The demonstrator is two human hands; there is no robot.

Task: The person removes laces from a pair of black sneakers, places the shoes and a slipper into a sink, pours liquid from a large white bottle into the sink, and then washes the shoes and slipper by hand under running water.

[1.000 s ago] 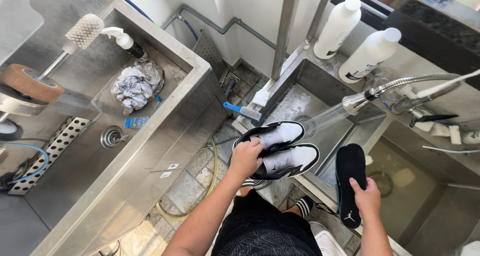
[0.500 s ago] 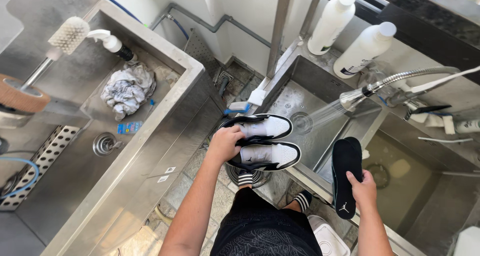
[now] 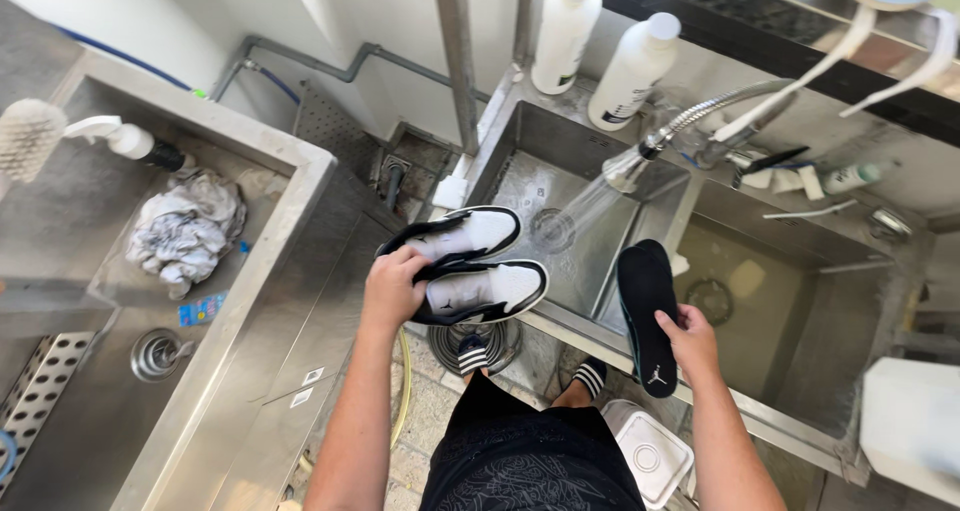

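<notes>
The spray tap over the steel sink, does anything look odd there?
Yes: the flexible metal spray tap runs water into the steel sink with nothing under the stream; the black-and-white sneakers and black insole are held clear.

Brushed matt steel sinks (image 3: 590, 261); smooth glossy-leather sneakers (image 3: 470, 266); matt black insole (image 3: 645, 311); crumpled cloth rag (image 3: 185, 229).

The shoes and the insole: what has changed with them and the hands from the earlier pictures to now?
Little changed. The left hand still grips the pair of shoes by the sink edge, and the right hand still holds the black insole; neither let go. The view shifted slightly, so both sit a bit differently in the picture. Water keeps spraying from the sprayer into the sink.
</notes>
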